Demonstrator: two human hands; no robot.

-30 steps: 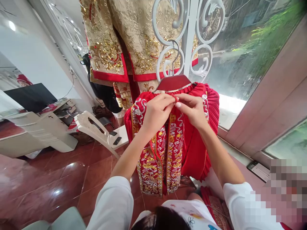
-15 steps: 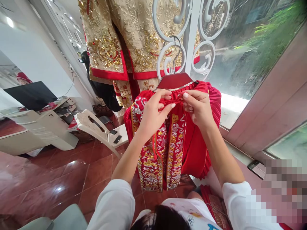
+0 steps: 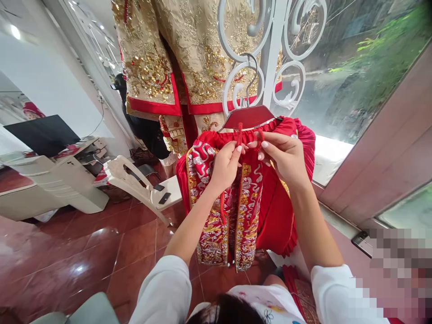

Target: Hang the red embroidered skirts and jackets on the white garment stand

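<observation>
A red embroidered skirt [image 3: 275, 211] hangs by its gathered waistband from a red hanger [image 3: 249, 117], whose hook loops over white scrolled ironwork. Both my hands are at the front of the waistband. My left hand [image 3: 227, 165] pinches a red drawstring [image 3: 239, 131], its end sticking up above the fingertips. A little to the right, my right hand [image 3: 288, 155] grips another part of the red cord between thumb and fingers. Below my left hand a loose red cord end [image 3: 222, 208] dangles over the gold and silver embroidered panel [image 3: 248, 216].
Behind the skirt hangs a gold beaded garment [image 3: 209, 67] with red trim. A white chair [image 3: 135, 180] with two small black objects on its seat stands to the left, near a desk [image 3: 76, 175]. Glass and a ledge with a phone [image 3: 360, 240] lie to the right.
My left hand has turned and closed more tightly, and the cord now stands up from its fingers. My right hand has shifted slightly down and right, with cord showing at its fingertips.
</observation>
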